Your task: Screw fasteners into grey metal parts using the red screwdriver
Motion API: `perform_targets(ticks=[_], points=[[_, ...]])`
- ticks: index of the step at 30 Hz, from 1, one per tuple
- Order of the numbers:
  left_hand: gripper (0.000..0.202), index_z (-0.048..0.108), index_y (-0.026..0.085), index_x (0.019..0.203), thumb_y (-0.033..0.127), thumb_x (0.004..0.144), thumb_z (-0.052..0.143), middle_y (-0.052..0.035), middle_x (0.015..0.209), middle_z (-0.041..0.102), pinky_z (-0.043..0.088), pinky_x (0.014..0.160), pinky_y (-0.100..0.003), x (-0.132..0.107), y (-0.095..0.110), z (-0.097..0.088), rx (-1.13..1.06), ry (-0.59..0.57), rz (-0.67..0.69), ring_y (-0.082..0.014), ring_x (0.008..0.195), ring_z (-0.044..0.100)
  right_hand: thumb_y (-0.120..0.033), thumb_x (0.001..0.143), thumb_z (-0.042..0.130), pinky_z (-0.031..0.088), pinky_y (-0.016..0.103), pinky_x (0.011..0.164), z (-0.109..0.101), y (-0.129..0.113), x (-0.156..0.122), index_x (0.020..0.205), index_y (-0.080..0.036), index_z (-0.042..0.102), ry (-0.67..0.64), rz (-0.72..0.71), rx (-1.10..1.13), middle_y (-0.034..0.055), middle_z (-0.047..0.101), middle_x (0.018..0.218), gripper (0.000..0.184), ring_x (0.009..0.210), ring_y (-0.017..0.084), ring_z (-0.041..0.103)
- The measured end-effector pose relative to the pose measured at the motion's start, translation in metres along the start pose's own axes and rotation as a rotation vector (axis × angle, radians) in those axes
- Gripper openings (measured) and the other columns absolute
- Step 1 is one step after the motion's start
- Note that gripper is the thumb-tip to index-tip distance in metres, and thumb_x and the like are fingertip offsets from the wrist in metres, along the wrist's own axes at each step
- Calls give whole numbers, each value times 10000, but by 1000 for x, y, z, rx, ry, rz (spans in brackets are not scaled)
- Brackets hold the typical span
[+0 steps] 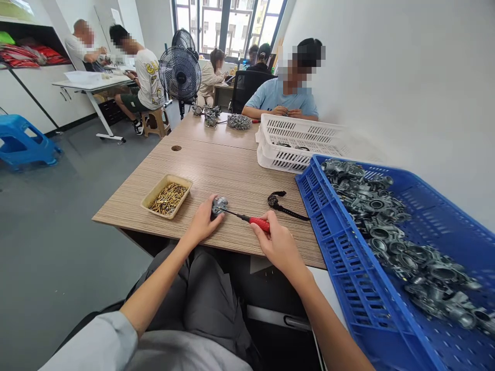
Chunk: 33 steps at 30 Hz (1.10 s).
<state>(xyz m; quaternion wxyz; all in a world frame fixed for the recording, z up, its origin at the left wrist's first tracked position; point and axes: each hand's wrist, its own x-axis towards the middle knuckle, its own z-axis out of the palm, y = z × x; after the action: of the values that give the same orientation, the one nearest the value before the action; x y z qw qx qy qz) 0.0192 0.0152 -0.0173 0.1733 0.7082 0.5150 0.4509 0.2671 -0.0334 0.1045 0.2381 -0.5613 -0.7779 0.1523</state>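
My left hand [204,220] is closed around a small grey metal casting [219,205], which looks like a carburetor body, near the front edge of the table [232,180]. In my right hand [279,242] is a screwdriver [258,223] with a red and black handle. Its shaft points left, and the tip meets the casting; the exact contact spot is too small to make out. Left of my left hand stands a cream tray [185,191] filled with small brass-coloured parts. A black wristwatch [274,201] lies beyond my right hand.
On the right, a blue crate [328,242] holds many metal castings [382,206]. Behind it is a white slotted basket [278,157]. More castings [211,117] sit at the table's far end, where a person in blue [288,98] works. A fan [180,72] stands beyond.
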Motion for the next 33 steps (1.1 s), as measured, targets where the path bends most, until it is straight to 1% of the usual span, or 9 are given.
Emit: perform_targets(ticks=[6, 8, 12, 14, 17, 23, 26, 28, 33], points=[[654, 356, 201, 1578, 377, 1001, 608, -179, 1529, 570, 448, 1181, -512, 0, 0, 1, -10, 13, -3, -322, 1399, 568, -598, 1019, 501, 297, 295, 599, 9, -4, 1, 793, -269, 478, 92, 136, -82, 9, 607, 600, 401, 590, 244, 599], [657, 355, 199, 1579, 375, 999, 609, -178, 1529, 571, 448, 1184, -509, 0, 0, 1, -10, 14, 3, -320, 1400, 567, -580, 1030, 487, 323, 296, 603, 6, -4, 1, 858, -266, 509, 73, 119, -37, 7, 623, 626, 359, 594, 242, 602], [653, 356, 197, 1578, 379, 1002, 604, -174, 1540, 563, 446, 1188, -508, 0, 1, 0, -7, 12, 7, -321, 1402, 565, -440, 1044, 494, 442, 318, 684, -6, -5, 1, 1178, -243, 490, -79, -58, 136, 19, 700, 799, 238, 663, 236, 642], [652, 358, 194, 1577, 382, 1002, 603, -175, 1537, 566, 448, 1185, -511, 0, 1, 0, -5, 12, 5, -322, 1393, 569, -372, 1034, 508, 468, 326, 720, -9, -6, -1, 1207, -243, 468, -128, -122, 164, 51, 729, 917, 219, 737, 239, 674], [656, 355, 186, 1578, 386, 1004, 601, -179, 1535, 566, 445, 1188, -517, 0, 1, 0, -2, 13, 4, -325, 1398, 563, -358, 1029, 511, 477, 334, 741, -7, -7, -2, 1137, -250, 487, -89, -126, 142, 83, 743, 989, 154, 822, 263, 710], [656, 360, 203, 1580, 377, 997, 606, -168, 1527, 573, 455, 1179, -511, 0, 1, 1, 3, 14, -5, -321, 1386, 575, -518, 1040, 482, 389, 312, 614, 9, -1, 0, 922, -266, 496, 94, 59, 57, 29, 681, 696, 278, 603, 250, 641], [654, 357, 198, 1580, 376, 1001, 604, -172, 1511, 584, 462, 1167, -508, 0, 2, 0, 11, 13, -8, -319, 1366, 586, -564, 1045, 460, 331, 304, 588, 9, 0, 2, 818, -272, 475, 120, 91, 1, 18, 641, 631, 370, 567, 240, 605], [653, 353, 194, 1581, 383, 1007, 599, -177, 1518, 577, 455, 1175, -507, 0, 3, 0, 11, 13, -2, -317, 1377, 577, -568, 1049, 452, 333, 303, 598, 5, 0, 2, 845, -268, 504, 91, 92, -22, 15, 642, 631, 366, 580, 245, 612], [644, 353, 197, 1577, 387, 1011, 593, -176, 1536, 563, 436, 1197, -506, -1, 3, -1, -4, 12, 4, -314, 1408, 558, -483, 1045, 491, 406, 309, 642, -4, -3, 2, 1094, -253, 529, -33, 6, 45, -2, 678, 688, 238, 626, 252, 653]])
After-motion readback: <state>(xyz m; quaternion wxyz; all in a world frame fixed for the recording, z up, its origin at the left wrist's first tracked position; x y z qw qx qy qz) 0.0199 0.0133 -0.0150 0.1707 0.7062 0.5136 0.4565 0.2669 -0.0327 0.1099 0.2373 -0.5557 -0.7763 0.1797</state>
